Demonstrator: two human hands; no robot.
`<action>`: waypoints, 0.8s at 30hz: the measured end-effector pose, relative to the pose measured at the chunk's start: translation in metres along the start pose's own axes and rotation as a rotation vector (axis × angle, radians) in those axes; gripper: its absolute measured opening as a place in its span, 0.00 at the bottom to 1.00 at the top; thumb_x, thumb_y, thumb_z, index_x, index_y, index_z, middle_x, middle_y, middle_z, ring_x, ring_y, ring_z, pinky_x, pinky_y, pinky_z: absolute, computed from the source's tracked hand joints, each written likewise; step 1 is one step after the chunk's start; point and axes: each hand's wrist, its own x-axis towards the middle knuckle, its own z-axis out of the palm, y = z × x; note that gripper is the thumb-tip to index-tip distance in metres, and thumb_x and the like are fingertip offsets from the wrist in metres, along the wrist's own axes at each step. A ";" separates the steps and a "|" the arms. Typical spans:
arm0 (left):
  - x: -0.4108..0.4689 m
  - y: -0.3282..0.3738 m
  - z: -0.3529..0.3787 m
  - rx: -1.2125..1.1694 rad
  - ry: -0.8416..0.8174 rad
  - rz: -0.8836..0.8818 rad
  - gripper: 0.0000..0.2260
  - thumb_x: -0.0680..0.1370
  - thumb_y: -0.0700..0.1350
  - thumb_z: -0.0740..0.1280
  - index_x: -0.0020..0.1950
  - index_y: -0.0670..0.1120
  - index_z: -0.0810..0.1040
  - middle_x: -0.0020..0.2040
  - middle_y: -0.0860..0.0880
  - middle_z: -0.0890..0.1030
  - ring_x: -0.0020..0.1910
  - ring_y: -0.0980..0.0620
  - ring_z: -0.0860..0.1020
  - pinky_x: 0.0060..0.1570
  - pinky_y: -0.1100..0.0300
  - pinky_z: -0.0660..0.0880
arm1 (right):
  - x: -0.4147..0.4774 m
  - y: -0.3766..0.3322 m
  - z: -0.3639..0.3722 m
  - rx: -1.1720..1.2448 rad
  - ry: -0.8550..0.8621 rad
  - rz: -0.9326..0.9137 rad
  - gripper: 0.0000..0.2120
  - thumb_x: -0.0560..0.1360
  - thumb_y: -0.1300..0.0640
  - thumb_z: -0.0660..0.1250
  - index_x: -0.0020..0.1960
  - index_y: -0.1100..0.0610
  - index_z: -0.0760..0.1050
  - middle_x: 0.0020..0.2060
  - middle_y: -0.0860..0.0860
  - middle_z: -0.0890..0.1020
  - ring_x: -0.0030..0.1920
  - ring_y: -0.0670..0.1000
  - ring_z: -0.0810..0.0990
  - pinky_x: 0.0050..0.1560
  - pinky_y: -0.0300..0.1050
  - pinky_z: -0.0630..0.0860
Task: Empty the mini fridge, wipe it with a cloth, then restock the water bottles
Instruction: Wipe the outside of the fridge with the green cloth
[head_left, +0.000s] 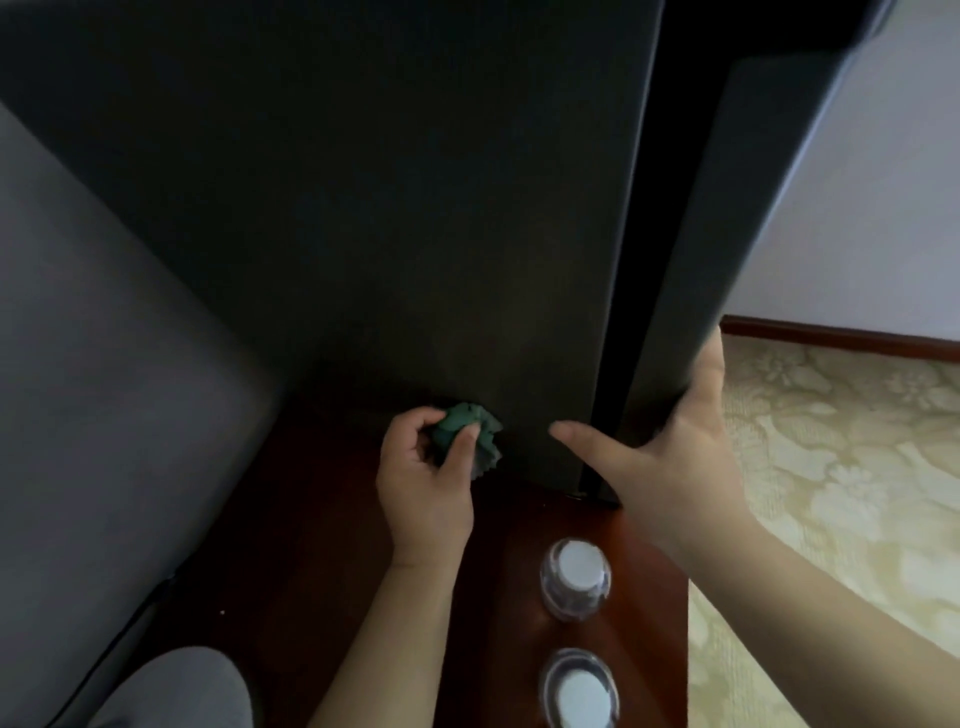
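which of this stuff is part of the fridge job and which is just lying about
job: mini fridge, fridge door gripped by right hand, green cloth bunched in left hand, far water bottle, near water bottle
just there: grey cushion, patterned carpet, wooden top

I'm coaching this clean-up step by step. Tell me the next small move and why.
Probably pull the fridge door wider with the right hand: it stands only ajar, the left hand grips the bunched green cloth, and both water bottles stand outside on the wooden top, so wiping looks due.
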 end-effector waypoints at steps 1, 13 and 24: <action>0.000 0.005 -0.002 -0.002 0.001 0.007 0.11 0.75 0.43 0.76 0.55 0.49 0.79 0.53 0.52 0.81 0.51 0.61 0.81 0.50 0.65 0.79 | -0.002 -0.005 -0.003 -0.012 0.000 -0.024 0.64 0.58 0.40 0.83 0.77 0.31 0.40 0.74 0.41 0.64 0.75 0.49 0.65 0.69 0.62 0.71; 0.005 0.064 -0.014 0.036 0.044 0.144 0.11 0.74 0.47 0.76 0.55 0.51 0.79 0.54 0.56 0.79 0.54 0.61 0.79 0.52 0.64 0.77 | -0.012 -0.058 -0.033 -0.564 0.078 -0.939 0.48 0.71 0.36 0.74 0.80 0.52 0.52 0.80 0.55 0.50 0.81 0.61 0.47 0.79 0.61 0.51; 0.024 0.035 -0.032 0.150 -0.082 -0.083 0.11 0.76 0.51 0.74 0.56 0.54 0.79 0.54 0.57 0.80 0.55 0.58 0.78 0.57 0.57 0.77 | 0.007 -0.101 -0.022 -1.118 -0.561 -1.132 0.40 0.75 0.28 0.56 0.81 0.46 0.53 0.82 0.54 0.47 0.81 0.57 0.37 0.79 0.58 0.41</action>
